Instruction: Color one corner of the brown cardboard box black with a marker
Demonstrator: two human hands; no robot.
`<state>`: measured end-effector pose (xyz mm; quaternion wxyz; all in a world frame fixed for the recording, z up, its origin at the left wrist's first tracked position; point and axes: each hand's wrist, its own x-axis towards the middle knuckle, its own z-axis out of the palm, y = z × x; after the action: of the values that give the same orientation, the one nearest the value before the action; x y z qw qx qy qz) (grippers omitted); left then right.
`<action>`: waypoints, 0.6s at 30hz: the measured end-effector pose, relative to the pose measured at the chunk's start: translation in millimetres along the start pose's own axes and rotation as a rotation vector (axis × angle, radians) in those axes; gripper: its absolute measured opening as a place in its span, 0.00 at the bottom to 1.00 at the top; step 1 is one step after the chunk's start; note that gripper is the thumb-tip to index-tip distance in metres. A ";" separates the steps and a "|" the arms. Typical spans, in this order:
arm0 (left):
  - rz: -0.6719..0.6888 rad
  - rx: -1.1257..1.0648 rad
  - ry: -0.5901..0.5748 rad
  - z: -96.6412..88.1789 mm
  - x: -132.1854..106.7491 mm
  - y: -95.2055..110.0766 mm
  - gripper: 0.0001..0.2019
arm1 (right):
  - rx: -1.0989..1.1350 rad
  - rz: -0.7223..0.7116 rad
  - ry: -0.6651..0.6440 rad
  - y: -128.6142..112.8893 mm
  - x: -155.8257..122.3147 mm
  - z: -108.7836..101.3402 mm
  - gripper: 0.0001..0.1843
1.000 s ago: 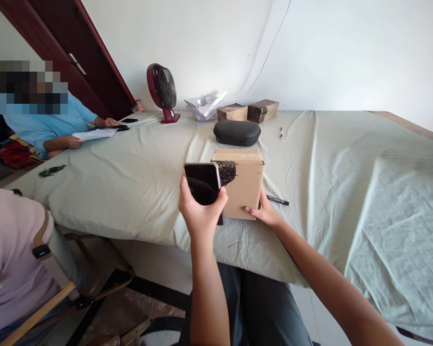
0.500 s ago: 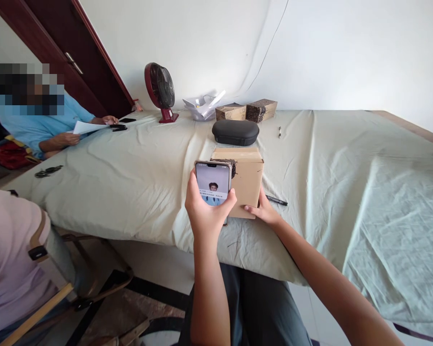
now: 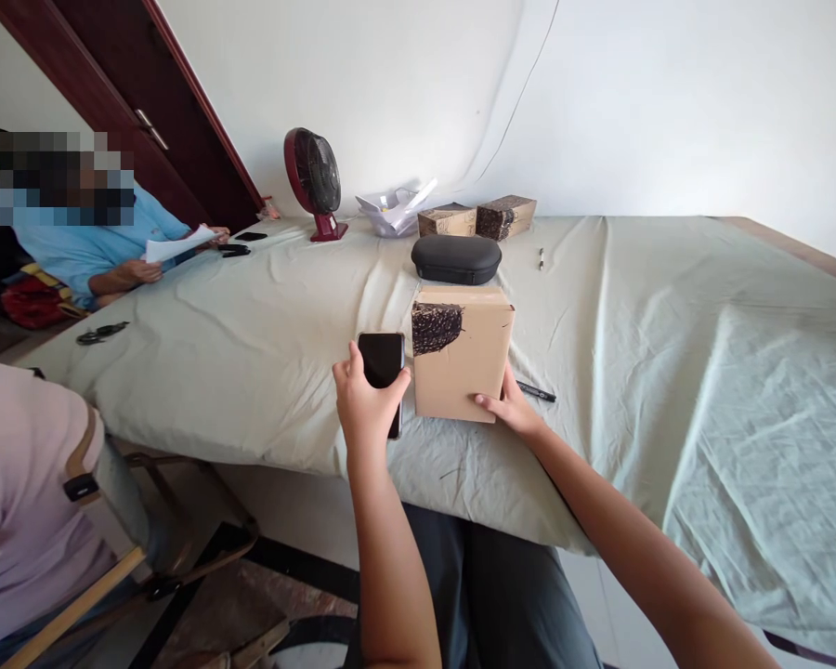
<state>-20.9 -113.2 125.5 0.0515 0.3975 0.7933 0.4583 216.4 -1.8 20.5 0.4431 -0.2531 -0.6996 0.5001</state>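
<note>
A smartphone (image 3: 382, 357) with a dark screen is at the table's near side, and my left hand (image 3: 368, 395) grips it by its edges. Just to its right stands a brown cardboard box (image 3: 460, 376) with a patch of black scribble at its upper left. My right hand (image 3: 510, 406) holds the lower right edge of this box, thumb on the front face. A black marker (image 3: 536, 391) lies on the cloth close to that hand. Behind the box sits a black zippered case (image 3: 455, 258).
A pale green cloth (image 3: 265, 372) covers the table. At the back are a red fan (image 3: 315, 177), a plastic basket of papers (image 3: 394, 216) and two scribbled boxes (image 3: 505, 216). A person in blue (image 3: 56, 246) holds paper at left; another in pink (image 3: 28, 465) sits nearer.
My left hand has moved left with the smartphone, uncovering the scribbled corner of the box. The phone's screen went from a lit picture to dark. My right hand stays on the box.
</note>
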 end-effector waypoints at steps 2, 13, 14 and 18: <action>-0.057 0.088 -0.059 4.3 7.9 -14.0 0.48 | 0.003 0.013 0.005 2.6 -0.4 -1.0 0.65; -0.200 0.276 -0.180 40.8 19.6 -53.2 0.45 | 0.015 0.034 0.005 2.4 -0.8 -1.2 0.66; -0.203 0.278 -0.182 43.3 18.9 -52.8 0.45 | 0.018 0.035 0.008 0.4 -1.0 -0.7 0.67; -0.194 0.290 -0.195 51.1 16.9 -53.1 0.40 | 0.025 0.051 0.020 -3.9 -2.6 0.7 0.67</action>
<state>-40.5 -80.7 60.2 0.1142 0.3651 0.8767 0.2915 217.3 -5.6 23.1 0.4402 -0.2705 -0.6823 0.5173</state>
